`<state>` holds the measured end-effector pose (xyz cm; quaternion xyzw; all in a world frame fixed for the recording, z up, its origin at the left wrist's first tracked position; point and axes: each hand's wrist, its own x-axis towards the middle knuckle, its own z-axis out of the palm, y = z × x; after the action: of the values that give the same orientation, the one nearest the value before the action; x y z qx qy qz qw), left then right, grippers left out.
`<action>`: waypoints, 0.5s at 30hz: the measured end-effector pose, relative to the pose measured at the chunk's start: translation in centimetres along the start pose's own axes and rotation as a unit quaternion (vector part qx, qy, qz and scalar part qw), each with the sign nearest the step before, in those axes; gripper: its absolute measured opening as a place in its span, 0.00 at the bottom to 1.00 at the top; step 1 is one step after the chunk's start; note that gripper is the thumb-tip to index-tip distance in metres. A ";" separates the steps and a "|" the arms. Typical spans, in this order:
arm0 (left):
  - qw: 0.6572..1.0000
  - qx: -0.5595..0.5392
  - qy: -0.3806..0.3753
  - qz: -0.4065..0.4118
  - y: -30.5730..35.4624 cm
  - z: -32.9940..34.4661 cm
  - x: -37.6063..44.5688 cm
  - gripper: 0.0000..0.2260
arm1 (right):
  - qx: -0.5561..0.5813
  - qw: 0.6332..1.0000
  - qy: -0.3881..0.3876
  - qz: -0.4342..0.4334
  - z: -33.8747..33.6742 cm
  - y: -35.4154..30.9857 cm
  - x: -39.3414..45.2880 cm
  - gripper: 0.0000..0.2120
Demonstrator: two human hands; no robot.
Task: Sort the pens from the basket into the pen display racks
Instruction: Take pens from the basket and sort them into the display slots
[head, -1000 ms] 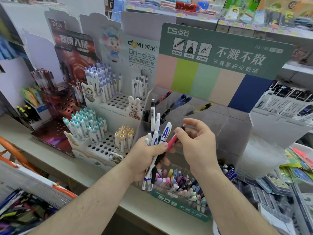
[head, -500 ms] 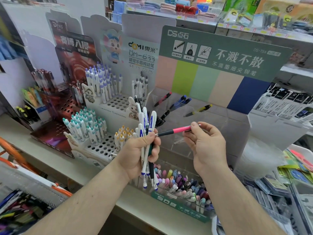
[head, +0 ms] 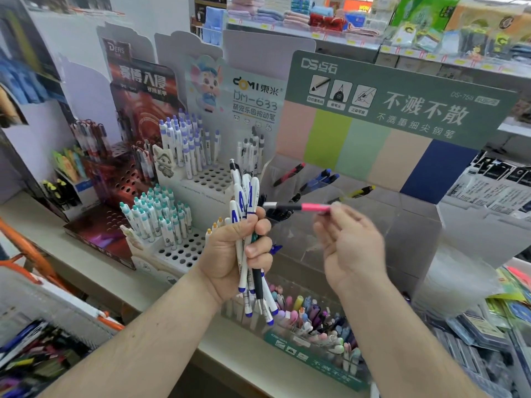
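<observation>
My left hand (head: 230, 251) grips a bundle of white and blue pens (head: 247, 202), held upright in front of the racks. My right hand (head: 350, 248) pinches the pink end of a pink and black pen (head: 298, 207), which lies level and points left toward the bundle. Behind the hands stands the green display rack (head: 402, 90) with clear slots that hold a few pens. To its left stands the white perforated rack (head: 184, 254) with rows of white pens. The basket (head: 43, 300), white with an orange rim, sits at the lower left with pens inside.
A dark red perforated rack (head: 120, 185) stands left of the white one. A clear front tray (head: 316, 320) under my hands holds several pastel pens. Packaged stationery (head: 488, 334) lies at the lower right. Store shelves (head: 316, 24) run along the top.
My right hand drew the pink and black pen out of the bundle and turned it level, then moved right. My left hand rose a little with the bundle.
</observation>
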<state>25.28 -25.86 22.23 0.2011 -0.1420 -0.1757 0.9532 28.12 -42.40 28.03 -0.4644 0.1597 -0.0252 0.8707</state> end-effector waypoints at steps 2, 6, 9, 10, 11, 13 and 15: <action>0.998 0.021 0.046 0.023 0.4 -0.2 0.0 0.14 | -0.011 0.989 0.024 -0.149 1.0 -1.5 0.6 0.06; 0.994 0.056 0.089 0.036 1.0 -0.2 -0.1 0.20 | -0.157 0.889 0.033 -0.428 2.8 -3.5 2.5 0.09; 0.991 0.074 0.105 0.039 1.3 -0.1 -0.1 0.24 | -0.247 0.833 0.037 -0.494 4.3 -3.2 4.4 0.07; 0.990 0.077 0.108 0.039 1.4 -0.1 -0.1 0.25 | -0.270 0.820 0.036 -0.503 4.8 -2.9 5.0 0.07; 0.990 0.081 0.112 0.037 1.5 -0.1 -0.1 0.25 | -0.293 0.807 0.032 -0.511 5.2 -2.6 5.6 0.07; 0.987 0.092 0.127 0.031 1.8 0.0 -0.2 0.22 | -0.344 0.773 0.020 -0.533 5.9 -1.6 6.7 0.08; 0.982 0.115 0.146 0.031 2.1 0.1 -0.3 0.12 | -0.388 0.729 0.008 -0.564 6.4 -0.4 7.6 0.07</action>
<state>25.52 -23.96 23.14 0.3283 -0.0267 -0.0974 0.9391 37.30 -38.98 29.78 -0.7664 -0.1286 -0.4512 0.4388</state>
